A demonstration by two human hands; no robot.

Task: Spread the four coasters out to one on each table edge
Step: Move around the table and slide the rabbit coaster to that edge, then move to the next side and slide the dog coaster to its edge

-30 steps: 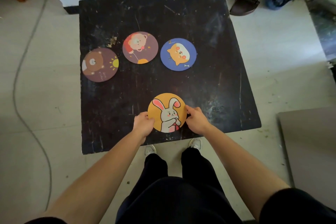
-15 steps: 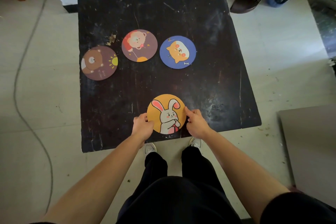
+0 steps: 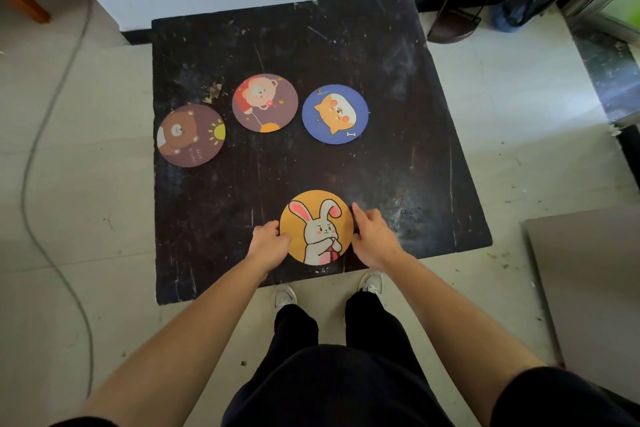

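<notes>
Orange rabbit coaster (image 3: 317, 227) lay flat by the near edge of the dark tabletop (image 3: 398, 163), pinched at its rim between left hand (image 3: 268, 244) and right hand (image 3: 374, 239), apparently to square it there, three others clustered farther back.

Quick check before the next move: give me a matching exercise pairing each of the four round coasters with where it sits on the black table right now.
Things:
1. round orange rabbit coaster
2. round brown bear coaster
3. round blue cat coaster
4. round mauve coaster with a pink bear

Places:
A. at the left edge of the black table
B. near the table's middle, right of the mauve one
C. at the near edge, between the left hand and right hand
D. near the middle, between two other coasters

Pairs: 1-C, 2-A, 3-B, 4-D
</notes>
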